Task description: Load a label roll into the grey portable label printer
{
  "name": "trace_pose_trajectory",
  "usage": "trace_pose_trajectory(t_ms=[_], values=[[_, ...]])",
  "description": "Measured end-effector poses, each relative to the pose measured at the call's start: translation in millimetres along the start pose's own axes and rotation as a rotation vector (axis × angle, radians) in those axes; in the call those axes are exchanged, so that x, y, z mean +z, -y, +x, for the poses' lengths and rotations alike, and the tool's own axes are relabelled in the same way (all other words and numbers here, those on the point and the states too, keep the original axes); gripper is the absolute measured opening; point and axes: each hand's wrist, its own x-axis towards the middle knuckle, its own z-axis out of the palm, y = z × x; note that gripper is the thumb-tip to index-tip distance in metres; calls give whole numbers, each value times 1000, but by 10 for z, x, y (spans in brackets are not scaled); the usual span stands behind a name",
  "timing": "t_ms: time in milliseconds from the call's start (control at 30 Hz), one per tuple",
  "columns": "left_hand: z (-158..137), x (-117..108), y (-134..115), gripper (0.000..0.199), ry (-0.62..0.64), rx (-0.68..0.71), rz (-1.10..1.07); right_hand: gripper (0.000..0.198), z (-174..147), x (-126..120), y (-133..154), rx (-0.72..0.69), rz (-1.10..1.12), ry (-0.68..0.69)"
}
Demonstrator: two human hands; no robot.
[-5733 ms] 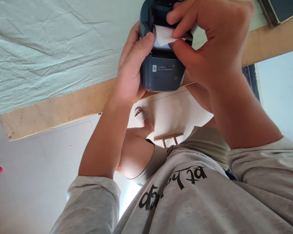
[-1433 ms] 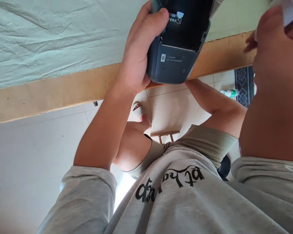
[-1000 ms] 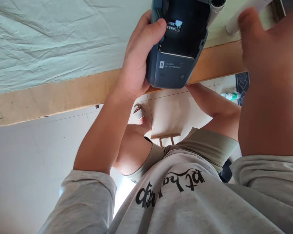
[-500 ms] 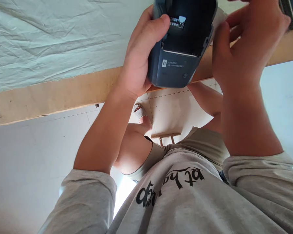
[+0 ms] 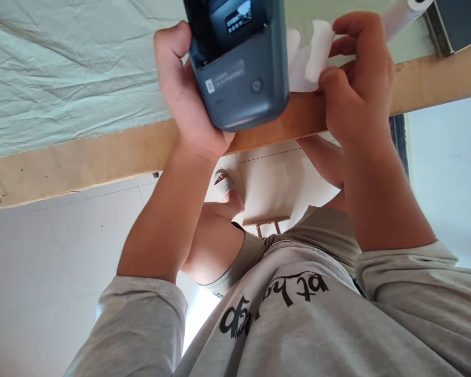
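My left hand (image 5: 184, 99) grips a dark blue-grey handheld label printer (image 5: 239, 68) from its left side, held above the table's wooden edge (image 5: 102, 152). The printer's front panel with a round button faces me. Just right of the printer, my right hand (image 5: 357, 84) pinches a curled strip of white label paper (image 5: 312, 57) between thumb and fingers. The paper's far end is hidden behind the printer.
A wrinkled pale green cloth (image 5: 70, 68) covers the table. A white paper roll (image 5: 402, 13) lies at the top right beside a dark object (image 5: 455, 21). Below the table edge are pale floor tiles, my knees and a sandalled foot (image 5: 223, 183).
My left hand has turned and shifted the printer to the left, showing its front face. My right hand, which had swung out to the right, now holds a paper strip beside the printer.
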Motion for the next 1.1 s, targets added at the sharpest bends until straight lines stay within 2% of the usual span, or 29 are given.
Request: trace_pose_trajectory(t_ms=[100, 300, 467, 633, 800, 1000, 1100], values=[[18, -96, -33, 37, 165, 153, -40, 39, 16, 21, -40, 33, 6, -34], [47, -78, 42, 25, 109, 220, -11, 30, 41, 16, 3, 53, -50, -33], [85, 30, 117, 21, 36, 282, 87, 49, 115, 68, 131, 67, -175, 31], [122, 51, 177, 25, -14, 395, 152, 36, 191, 102, 215, 52, -316, 79], [106, -8, 149, 26, 15, 367, 189, 31, 223, 76, 196, -59, -320, 128], [67, -14, 110, 21, 69, 266, 71, 35, 263, 147, 191, -53, -295, 152], [57, -6, 110, 20, 79, 278, 31, 36, 249, 96, 190, -68, -253, 160]])
